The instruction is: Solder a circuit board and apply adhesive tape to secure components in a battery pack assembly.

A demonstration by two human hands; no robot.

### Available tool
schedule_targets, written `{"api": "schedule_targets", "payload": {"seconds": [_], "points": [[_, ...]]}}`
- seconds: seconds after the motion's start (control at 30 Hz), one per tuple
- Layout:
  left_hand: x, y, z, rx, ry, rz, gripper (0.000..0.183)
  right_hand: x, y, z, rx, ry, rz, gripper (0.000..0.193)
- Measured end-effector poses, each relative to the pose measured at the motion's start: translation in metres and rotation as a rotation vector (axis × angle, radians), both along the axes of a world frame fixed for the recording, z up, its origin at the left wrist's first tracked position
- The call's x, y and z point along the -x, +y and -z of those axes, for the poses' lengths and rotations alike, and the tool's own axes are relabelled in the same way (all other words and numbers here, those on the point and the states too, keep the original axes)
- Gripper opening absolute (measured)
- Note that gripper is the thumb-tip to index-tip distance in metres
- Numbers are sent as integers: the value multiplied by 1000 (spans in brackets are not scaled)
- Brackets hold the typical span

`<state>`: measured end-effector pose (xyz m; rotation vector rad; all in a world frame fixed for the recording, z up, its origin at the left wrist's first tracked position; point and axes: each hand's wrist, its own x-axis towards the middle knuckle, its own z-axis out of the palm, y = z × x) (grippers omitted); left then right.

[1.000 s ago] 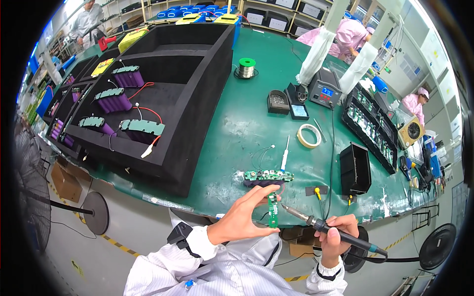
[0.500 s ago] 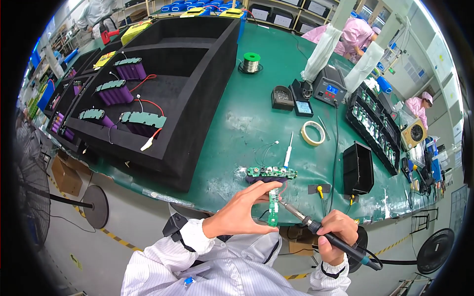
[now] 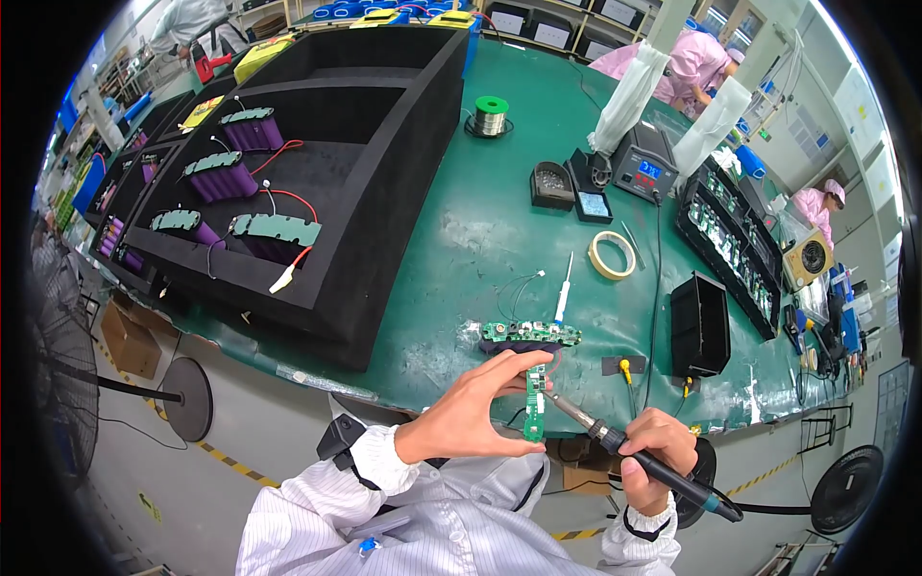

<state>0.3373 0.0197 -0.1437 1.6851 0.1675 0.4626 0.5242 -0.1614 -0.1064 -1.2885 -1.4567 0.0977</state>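
My left hand (image 3: 468, 408) grips a small green circuit board (image 3: 535, 408) by its ends, between thumb and fingers, at the table's front edge. A soldering iron (image 3: 624, 446) lies in my closed right hand (image 3: 661, 453), its metal tip pointing left at the board's edge; whether it touches I cannot tell. Just beyond my left fingers sits a battery pack with a green board on top (image 3: 531, 334), partly hidden by the hand. Thin wires run from it. A white-handled screwdriver (image 3: 564, 288) lies behind that pack.
A large black foam box (image 3: 384, 211) holding purple battery packs (image 3: 221, 178) fills the left. Further right are a solder spool (image 3: 491, 117), a soldering station (image 3: 642, 168), a tape roll (image 3: 612, 255), a black bin (image 3: 699, 326) and a tray of boards (image 3: 730, 245). Co-workers in pink stand beyond.
Both hands hold nearly the same pose, with the board and iron almost unmoved. The whole view has shifted very slightly.
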Motion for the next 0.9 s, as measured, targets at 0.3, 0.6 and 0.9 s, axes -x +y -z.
{"api": "schedule_targets", "payload": {"seconds": [0.3,0.6,0.9], "points": [[-1,1,0,-7,-24,-6,89,-3,1,-2,15,22,-17,13],[0,0,0,38,-29,19,91,-7,0,-4,-5,1,-47,14],[-3,6,-1,48,-3,39,94,-9,8,-6,-7,4,-46,13]]}}
